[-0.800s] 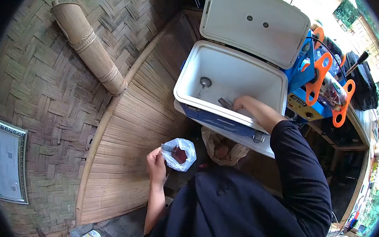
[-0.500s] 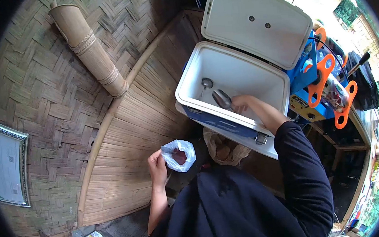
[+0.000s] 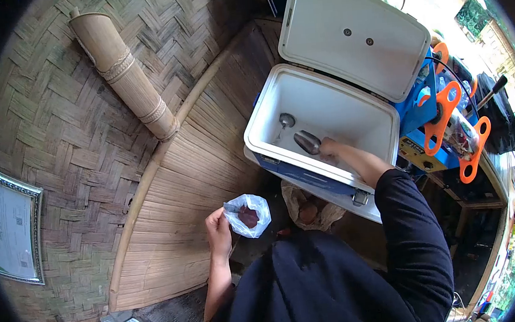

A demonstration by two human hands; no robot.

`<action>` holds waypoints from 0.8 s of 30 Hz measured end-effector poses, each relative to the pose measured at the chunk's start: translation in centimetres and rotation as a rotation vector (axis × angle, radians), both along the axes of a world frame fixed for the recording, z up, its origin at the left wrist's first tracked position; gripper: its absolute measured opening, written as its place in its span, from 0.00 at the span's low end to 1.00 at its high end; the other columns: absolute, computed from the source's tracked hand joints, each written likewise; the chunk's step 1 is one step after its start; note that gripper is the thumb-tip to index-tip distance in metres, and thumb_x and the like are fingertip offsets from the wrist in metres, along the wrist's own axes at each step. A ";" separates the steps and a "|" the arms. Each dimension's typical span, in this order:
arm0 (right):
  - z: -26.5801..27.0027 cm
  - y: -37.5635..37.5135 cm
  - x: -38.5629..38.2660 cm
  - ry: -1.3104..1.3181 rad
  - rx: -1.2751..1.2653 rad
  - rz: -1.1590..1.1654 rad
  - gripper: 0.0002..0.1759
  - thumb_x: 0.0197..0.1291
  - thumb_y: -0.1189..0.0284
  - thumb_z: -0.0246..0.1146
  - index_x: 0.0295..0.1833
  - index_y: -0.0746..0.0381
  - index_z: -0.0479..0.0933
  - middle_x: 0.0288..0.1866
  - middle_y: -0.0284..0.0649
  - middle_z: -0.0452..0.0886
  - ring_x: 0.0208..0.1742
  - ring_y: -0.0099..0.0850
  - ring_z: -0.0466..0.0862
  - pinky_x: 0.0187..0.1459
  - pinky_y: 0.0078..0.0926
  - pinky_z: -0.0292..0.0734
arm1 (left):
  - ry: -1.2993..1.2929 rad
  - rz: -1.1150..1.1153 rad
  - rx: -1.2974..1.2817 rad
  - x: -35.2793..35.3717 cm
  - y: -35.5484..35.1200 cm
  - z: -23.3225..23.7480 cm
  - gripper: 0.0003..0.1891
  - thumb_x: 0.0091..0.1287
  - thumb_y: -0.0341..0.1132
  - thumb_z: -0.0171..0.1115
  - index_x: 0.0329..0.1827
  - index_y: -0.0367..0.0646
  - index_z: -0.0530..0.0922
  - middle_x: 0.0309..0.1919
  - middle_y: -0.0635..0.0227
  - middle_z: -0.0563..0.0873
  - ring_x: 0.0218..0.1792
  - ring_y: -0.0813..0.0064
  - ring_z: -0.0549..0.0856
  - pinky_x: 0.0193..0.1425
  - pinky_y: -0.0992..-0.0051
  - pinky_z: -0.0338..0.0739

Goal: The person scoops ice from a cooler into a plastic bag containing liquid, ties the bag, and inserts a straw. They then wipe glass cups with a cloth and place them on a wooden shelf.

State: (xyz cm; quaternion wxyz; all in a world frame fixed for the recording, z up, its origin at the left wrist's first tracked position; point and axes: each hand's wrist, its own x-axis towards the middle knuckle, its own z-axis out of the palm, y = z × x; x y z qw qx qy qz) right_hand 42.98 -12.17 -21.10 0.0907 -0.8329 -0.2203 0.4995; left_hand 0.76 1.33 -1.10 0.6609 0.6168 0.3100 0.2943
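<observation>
My left hand [image 3: 217, 224] pinches the rim of a small white plastic bag [image 3: 260, 212], which hangs open with a dark reddish-brown content [image 3: 248, 217] inside. Reaching into the white cooler box [image 3: 339, 85], my right hand [image 3: 329, 147] is closed around the handle of a metal scoop [image 3: 307, 142]. The scoop's bowl points to the left, low in the box. A second metal utensil, a round-bowled ladle or spoon [image 3: 287, 120], lies near the box's left inner wall. The cooler's lid [image 3: 353, 35] stands open behind it.
Below the cooler sits another plastic bag [image 3: 333, 211] with brown content. A blue machine with orange handles [image 3: 441, 116] stands to the right. Woven bamboo wall [image 3: 54, 116] and a slatted bamboo panel [image 3: 181, 191] border the left, with a framed certificate [image 3: 11, 226].
The scoop in my right hand has turned slightly inside the cooler. My left hand still holds the bag in nearly the same place. The whole view has shifted a little.
</observation>
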 end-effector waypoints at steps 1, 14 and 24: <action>0.2 0.0 0.3 0.017 0.018 0.063 0.19 0.63 0.60 0.55 0.48 0.66 0.76 0.41 0.51 0.83 0.39 0.38 0.85 0.36 0.42 0.81 | -0.001 0.025 0.006 0.1 -0.2 0.1 0.16 0.73 0.37 0.51 0.37 0.31 0.80 0.28 0.81 0.79 0.30 0.91 0.72 0.35 0.84 0.67; 7.0 -0.8 -1.9 -0.928 -0.278 0.436 0.32 0.54 0.66 0.63 0.65 0.58 0.62 0.41 0.50 0.82 0.40 0.43 0.84 0.31 0.54 0.75 | -0.007 -0.011 -0.005 0.4 0.5 -1.4 0.15 0.73 0.35 0.50 0.37 0.30 0.80 0.29 0.80 0.80 0.31 0.91 0.73 0.34 0.85 0.66; 6.6 -1.2 -0.9 -0.311 -0.748 0.861 0.11 0.52 0.62 0.60 0.38 0.53 0.81 0.31 0.30 0.77 0.28 0.28 0.75 0.29 0.36 0.69 | 0.015 0.026 -0.022 0.4 -0.3 -1.2 0.16 0.73 0.35 0.50 0.38 0.30 0.80 0.28 0.80 0.79 0.30 0.91 0.71 0.33 0.84 0.66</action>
